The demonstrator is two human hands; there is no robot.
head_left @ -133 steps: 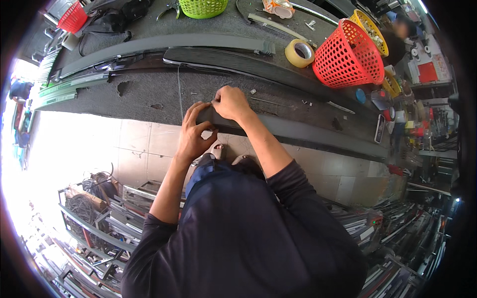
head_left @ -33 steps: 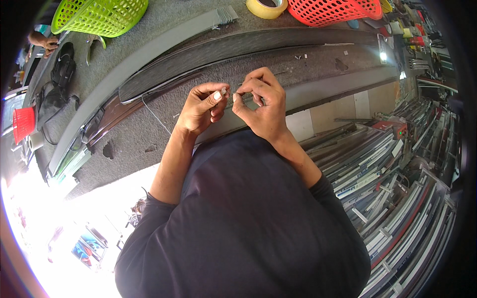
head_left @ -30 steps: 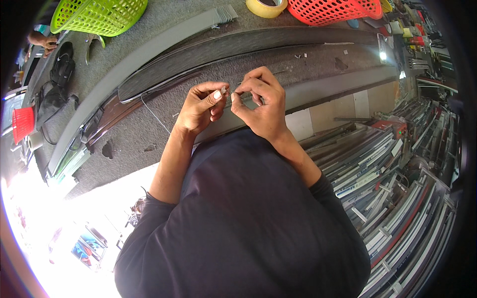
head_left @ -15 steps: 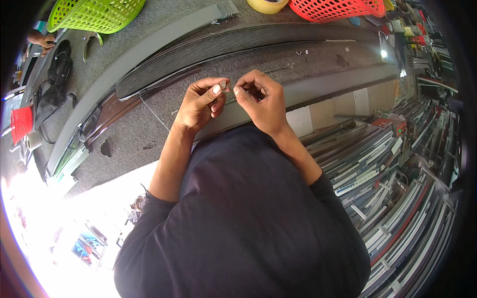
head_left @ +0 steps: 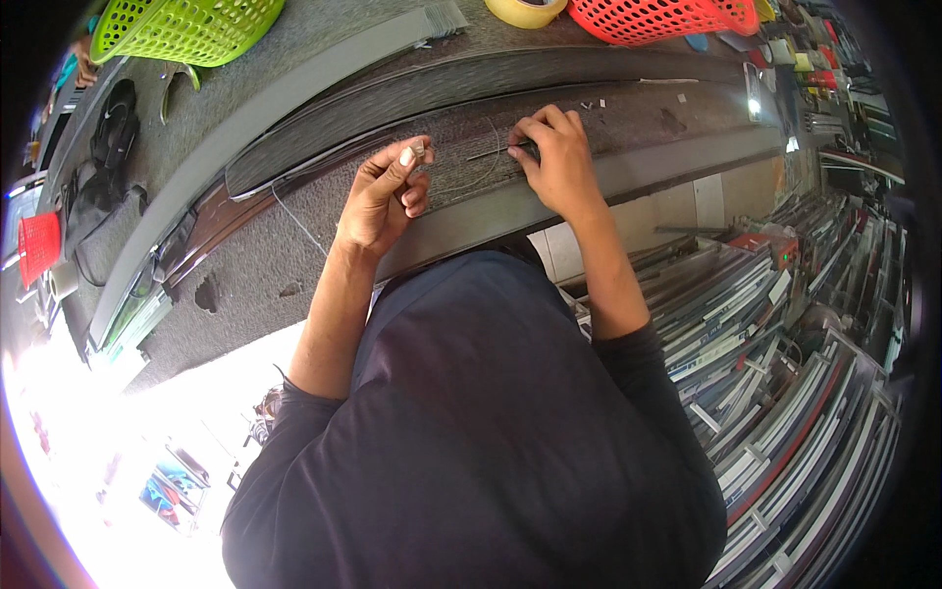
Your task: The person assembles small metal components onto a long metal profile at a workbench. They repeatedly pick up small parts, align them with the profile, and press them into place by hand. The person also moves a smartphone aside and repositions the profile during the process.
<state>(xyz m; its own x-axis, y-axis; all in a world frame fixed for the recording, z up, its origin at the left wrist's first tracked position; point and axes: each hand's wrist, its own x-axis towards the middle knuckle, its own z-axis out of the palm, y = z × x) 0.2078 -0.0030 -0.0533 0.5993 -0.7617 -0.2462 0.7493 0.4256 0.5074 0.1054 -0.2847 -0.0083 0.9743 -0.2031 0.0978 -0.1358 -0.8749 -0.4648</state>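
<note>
In the head view, a thin dark rod [head_left: 488, 154] runs roughly left to right, its long axis nearly level and its left tip slightly lower than its right end. That free tip points toward the left hand [head_left: 422, 154], though well short of it. The rod shows above the near part of the counter [head_left: 250, 250], projecting to the left from the fingertips of the right hand [head_left: 522, 145]; those fingers are curled, with thumb and forefinger pinched at its right end (the rest of it is hidden by the hand). The left hand grips a small pale piece [head_left: 420, 147] between thumb and forefinger, its other fingers loosely bent; the piece sits at the very tips, too small to tell which way it points.

Between the two hands curves a fine thread [head_left: 481, 182]; where its ends go cannot be made out. Below the rod, a long grey strip [head_left: 638, 179] follows the near edge of the counter. Farther back stand a green basket [head_left: 196, 34] and a red basket [head_left: 662, 20], with a tape roll [head_left: 527, 12] just left of the latter.
</note>
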